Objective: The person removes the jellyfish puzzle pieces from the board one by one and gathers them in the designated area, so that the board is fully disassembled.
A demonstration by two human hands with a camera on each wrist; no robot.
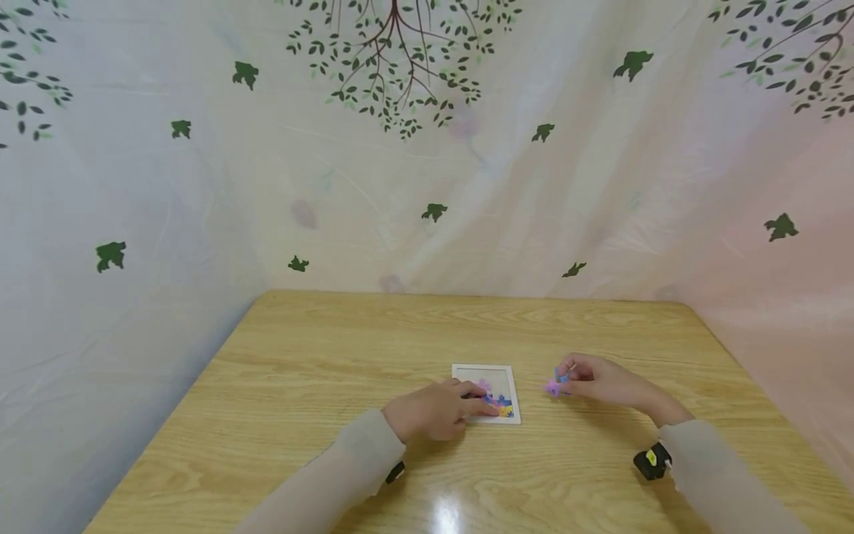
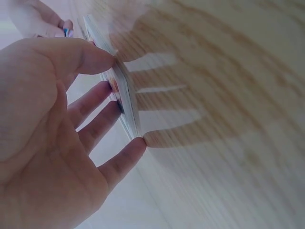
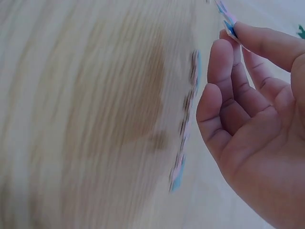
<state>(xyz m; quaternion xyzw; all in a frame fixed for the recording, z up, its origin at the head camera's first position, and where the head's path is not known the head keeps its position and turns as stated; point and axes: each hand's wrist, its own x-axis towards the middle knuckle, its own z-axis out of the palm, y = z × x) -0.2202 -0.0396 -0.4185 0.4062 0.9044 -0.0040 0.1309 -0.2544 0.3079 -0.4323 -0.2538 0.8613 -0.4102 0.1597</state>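
A small jigsaw puzzle tray with a white border (image 1: 516, 394) lies flat on the table. Colourful pieces (image 1: 507, 410) fill its lower part, and a pale area shows above them. My left hand (image 1: 437, 410) rests on the tray's left side, its fingers fairly straight on the pieces and border. In the left wrist view, the thumb touches the tray's edge (image 2: 127, 93). To the right of the tray, my right hand (image 1: 603, 380) pinches a blue and pink puzzle piece (image 3: 232, 29) between thumb and fingers. Loose pieces (image 3: 183, 126) lie on the table beneath it.
The wooden table (image 1: 320, 348) reaches back to a pale curtain (image 1: 373, 185) printed with leaves and branches. Dark wrist cameras, such as the one by the right sleeve (image 1: 652, 461), hang under both forearms.
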